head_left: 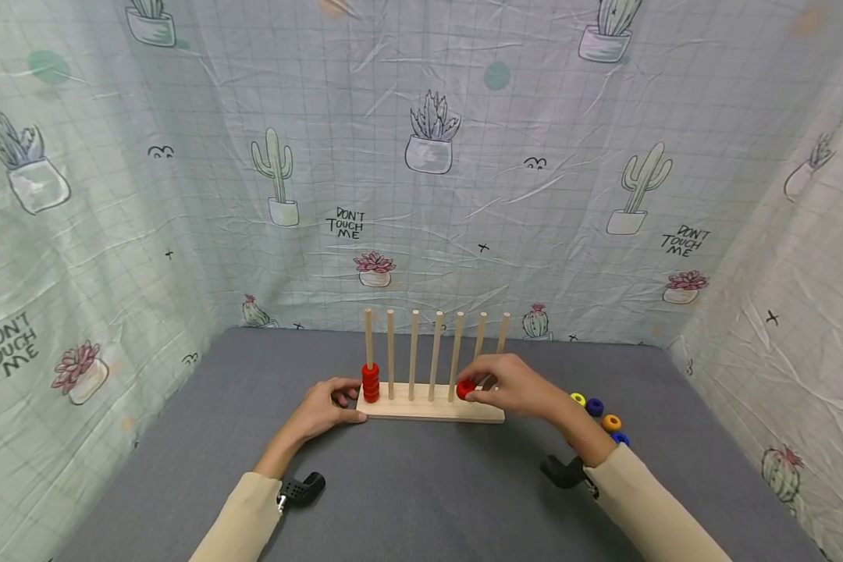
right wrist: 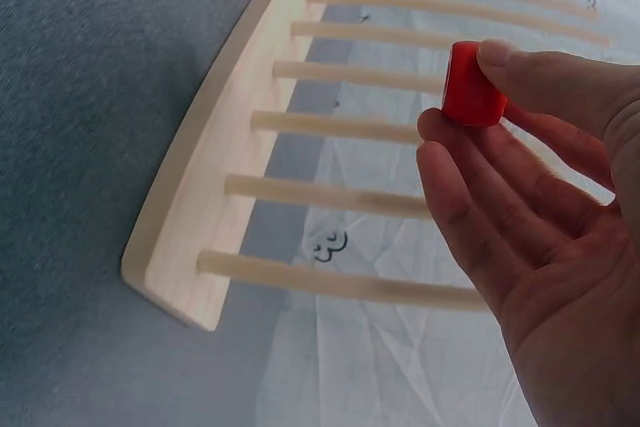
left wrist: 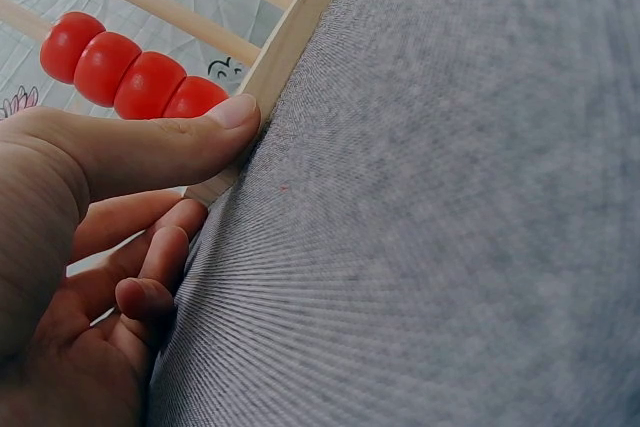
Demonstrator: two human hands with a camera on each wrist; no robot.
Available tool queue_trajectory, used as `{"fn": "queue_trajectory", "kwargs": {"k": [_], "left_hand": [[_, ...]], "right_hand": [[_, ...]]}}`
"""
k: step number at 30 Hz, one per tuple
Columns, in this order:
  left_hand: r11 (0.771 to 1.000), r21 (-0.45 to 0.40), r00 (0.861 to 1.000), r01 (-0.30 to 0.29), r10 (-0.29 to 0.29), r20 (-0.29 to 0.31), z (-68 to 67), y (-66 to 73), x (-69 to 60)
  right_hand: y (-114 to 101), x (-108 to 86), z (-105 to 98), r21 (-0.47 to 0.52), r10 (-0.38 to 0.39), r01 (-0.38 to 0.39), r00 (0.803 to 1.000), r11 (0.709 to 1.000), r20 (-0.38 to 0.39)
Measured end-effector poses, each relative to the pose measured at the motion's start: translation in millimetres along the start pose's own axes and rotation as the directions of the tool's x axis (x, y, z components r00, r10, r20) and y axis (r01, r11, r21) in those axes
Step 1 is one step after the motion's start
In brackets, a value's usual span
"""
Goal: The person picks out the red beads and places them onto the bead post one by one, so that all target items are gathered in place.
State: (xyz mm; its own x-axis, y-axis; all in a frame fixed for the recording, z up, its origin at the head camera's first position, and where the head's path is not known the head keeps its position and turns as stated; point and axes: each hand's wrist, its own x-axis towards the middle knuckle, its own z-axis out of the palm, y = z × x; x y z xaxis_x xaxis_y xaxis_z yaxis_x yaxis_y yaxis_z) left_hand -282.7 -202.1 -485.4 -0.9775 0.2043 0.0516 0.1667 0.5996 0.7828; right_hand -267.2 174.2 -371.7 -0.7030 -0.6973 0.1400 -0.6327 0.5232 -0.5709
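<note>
A wooden base [head_left: 432,411] carries a row of several upright pegs. Red beads [head_left: 371,384] are stacked on its leftmost peg; the other pegs bear none. My left hand [head_left: 323,407] grips the base's left end, the thumb on the front edge in the left wrist view. Between thumb and fingers my right hand [head_left: 516,384] pinches a single red bead [right wrist: 473,85], held in front of the pegs towards the right half of the rack. In the right wrist view, this bead is off the pegs.
Right of the rack, partly beside my right forearm, lie a yellow bead [head_left: 578,399], a dark blue bead [head_left: 594,407], an orange bead [head_left: 611,423] and a blue bead [head_left: 620,439]. A patterned cloth [head_left: 492,195] hangs behind and beside the grey table [head_left: 421,492].
</note>
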Motion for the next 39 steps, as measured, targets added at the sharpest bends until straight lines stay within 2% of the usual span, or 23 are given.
{"fn": "queue_trajectory", "kwargs": {"k": [11,39], "left_hand": [[1.0,0.01,1.0,0.011,-0.011,-0.003,0.9,0.1,0.1],[1.0,-0.009,1.0,0.017,-0.017,-0.005,1.8,-0.6,0.6]], "right_hand": [[-12.3,12.8,1.4,0.016,-0.001,0.001,1.0,1.0,0.007],[-32.2,39.0,-1.8,0.004,-0.094,0.094,0.996,0.996,0.005]]}}
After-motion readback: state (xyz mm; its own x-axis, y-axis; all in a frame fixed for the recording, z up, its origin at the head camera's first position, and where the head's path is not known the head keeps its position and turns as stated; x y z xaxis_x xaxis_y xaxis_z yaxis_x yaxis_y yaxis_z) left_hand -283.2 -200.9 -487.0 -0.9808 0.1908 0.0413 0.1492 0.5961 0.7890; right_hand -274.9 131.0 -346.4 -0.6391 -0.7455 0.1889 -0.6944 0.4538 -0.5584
